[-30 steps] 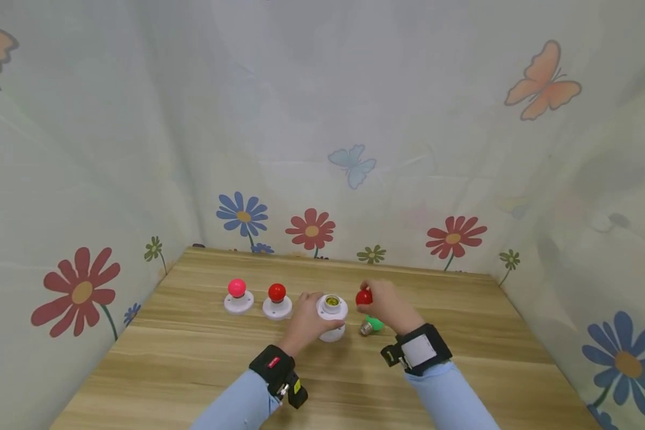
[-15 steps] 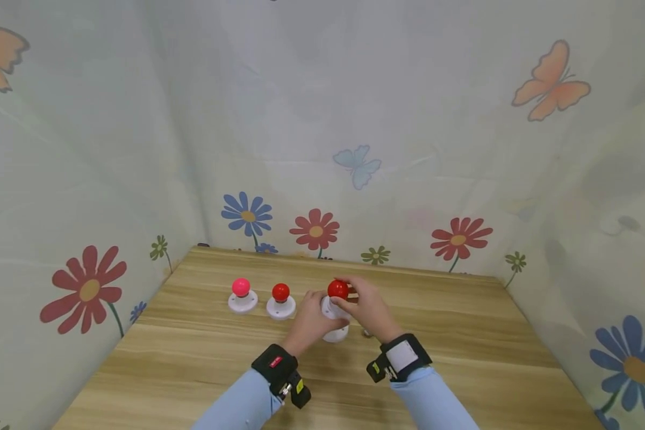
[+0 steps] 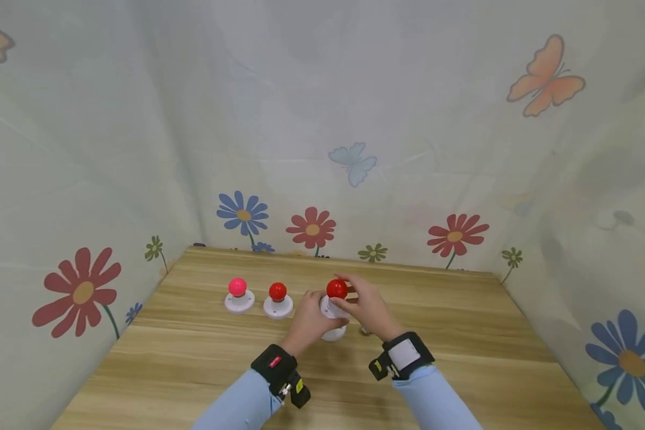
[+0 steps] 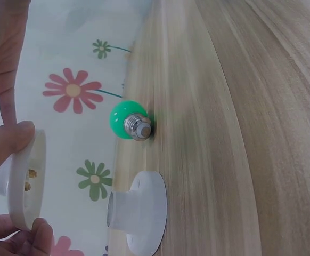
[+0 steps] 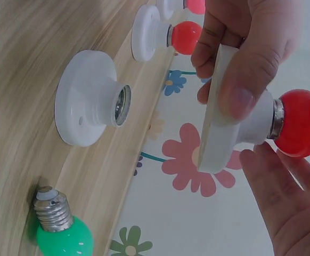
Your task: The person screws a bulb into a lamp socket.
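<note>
My left hand [image 3: 309, 322] grips a white lamp holder [image 5: 213, 152] by its round base and holds it above the table. A red light bulb [image 5: 299, 125] sits at the holder's socket, its metal collar partly showing. Around this bulb are the thumb and fingers of my right hand [image 3: 373, 307]. Under the raised holder, a second white lamp holder [image 5: 83, 98] stands on the table with an open socket. Beside it a green light bulb [image 4: 124, 118] lies on its side, mostly hidden behind my right hand in the head view.
To the left on the wooden table [image 3: 193, 346] stand two more white holders, one with a pink bulb [image 3: 237, 287], the other with a red bulb [image 3: 278, 292]. A flower-print curtain [image 3: 279, 119] encloses the table's back and sides.
My right hand has carried the red light bulb leftward onto the socket of the raised holder, which was open a second ago. My left hand keeps its grip in about the same place.
</note>
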A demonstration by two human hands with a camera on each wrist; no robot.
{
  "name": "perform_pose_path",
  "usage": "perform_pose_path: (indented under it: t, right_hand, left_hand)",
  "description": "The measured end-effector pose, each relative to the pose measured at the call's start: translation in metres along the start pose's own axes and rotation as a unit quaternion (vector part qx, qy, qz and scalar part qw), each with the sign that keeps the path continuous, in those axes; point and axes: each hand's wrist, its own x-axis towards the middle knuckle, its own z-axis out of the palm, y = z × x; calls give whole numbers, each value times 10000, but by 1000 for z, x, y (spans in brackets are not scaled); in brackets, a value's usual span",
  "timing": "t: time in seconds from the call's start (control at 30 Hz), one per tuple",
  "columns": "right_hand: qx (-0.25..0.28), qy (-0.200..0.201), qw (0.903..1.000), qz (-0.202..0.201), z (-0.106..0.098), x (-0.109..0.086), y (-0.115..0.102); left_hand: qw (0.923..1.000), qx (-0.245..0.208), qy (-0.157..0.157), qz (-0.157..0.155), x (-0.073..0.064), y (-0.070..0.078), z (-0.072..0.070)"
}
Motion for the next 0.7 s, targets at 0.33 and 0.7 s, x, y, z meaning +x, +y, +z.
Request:
perform_pose_path:
  t: [0.33,0.7]
  right_hand:
    - [-4,-682,9945,-795,-14,-1,-3]
    - [-258,-638,9961,-559,-15,-1,-5]
  left_hand:
    - [9999,-108,-38,98,0,-1,-1]
    - [10000,13,-27,18,-1,-1,0]
